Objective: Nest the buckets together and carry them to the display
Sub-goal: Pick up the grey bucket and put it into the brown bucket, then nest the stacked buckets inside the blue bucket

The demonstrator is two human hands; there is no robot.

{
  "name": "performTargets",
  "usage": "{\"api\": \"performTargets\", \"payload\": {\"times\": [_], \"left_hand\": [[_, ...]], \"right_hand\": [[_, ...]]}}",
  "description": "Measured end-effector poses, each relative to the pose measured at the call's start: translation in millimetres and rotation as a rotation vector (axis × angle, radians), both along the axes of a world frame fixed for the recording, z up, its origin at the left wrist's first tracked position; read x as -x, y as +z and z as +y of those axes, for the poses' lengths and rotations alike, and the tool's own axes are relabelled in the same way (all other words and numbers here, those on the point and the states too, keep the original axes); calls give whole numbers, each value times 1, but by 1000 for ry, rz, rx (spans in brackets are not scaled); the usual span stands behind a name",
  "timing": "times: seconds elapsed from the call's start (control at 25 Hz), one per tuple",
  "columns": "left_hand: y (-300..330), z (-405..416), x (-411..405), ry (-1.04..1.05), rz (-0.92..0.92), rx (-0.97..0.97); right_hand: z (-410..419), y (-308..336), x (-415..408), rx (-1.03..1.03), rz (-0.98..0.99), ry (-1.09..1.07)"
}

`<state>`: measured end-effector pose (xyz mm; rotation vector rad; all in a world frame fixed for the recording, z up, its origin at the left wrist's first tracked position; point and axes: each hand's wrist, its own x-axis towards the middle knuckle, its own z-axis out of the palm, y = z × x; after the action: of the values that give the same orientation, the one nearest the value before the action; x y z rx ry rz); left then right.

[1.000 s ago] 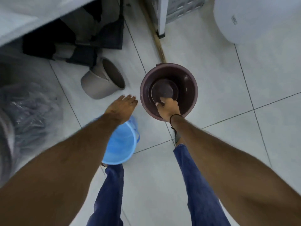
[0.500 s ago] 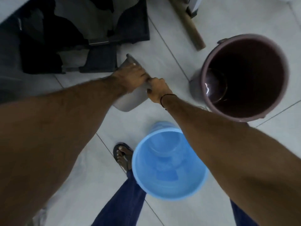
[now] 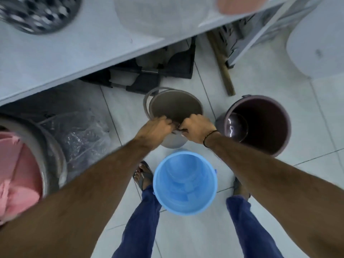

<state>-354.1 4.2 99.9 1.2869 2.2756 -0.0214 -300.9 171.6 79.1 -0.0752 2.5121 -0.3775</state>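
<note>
Three buckets stand on the tiled floor: one grey bucket (image 3: 175, 107), one maroon bucket (image 3: 260, 125) and one blue bucket (image 3: 186, 185). Two bare hands show, the left hand (image 3: 154, 128) and the right hand (image 3: 197, 128), both closed on the near rim of the grey one. One black band (image 3: 209, 137) circles the right wrist. Two feet in sandals are visible. One wooden stick (image 3: 221, 62) lies on the floor. One white shelf (image 3: 55, 58) crosses the top.
</note>
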Motion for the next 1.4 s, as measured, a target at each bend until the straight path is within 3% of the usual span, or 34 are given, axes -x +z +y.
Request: {"api": "performTargets", "payload": {"times": [0.2, 0.36, 0.52, 0.72, 0.92, 1.04, 1.12, 1.24, 1.28, 1.32, 1.4], "left_hand": [[134, 20, -104, 440, 116, -204], [191, 26, -205, 667, 115, -106], [181, 26, -299, 821, 14, -67], [98, 29, -366, 941, -66, 26], [-7, 32, -378, 1005, -115, 73], [-47, 19, -384, 1040, -173, 0], [-60, 1, -389, 1230, -121, -159], [-78, -29, -394, 1685, 129, -319], [-87, -40, -392, 1864, 62, -343], [-95, -50, -388, 2040, -118, -378], [-109, -63, -382, 2253, -640, -470]], "right_hand": [[20, 138, -47, -43, 59, 366], [24, 205, -106, -45, 54, 628], [14, 201, -170, -43, 5, 865], [4, 122, -228, -93, -69, 934], [-8, 19, -252, -186, -76, 893], [-6, -23, -257, -191, -84, 829], [0, -35, -251, -134, -86, 650], [9, -45, -236, -50, 63, 245], [11, -49, -229, -31, 94, 110], [12, -51, -222, -18, 90, -9], [12, -58, -213, -7, 30, -154]]}}
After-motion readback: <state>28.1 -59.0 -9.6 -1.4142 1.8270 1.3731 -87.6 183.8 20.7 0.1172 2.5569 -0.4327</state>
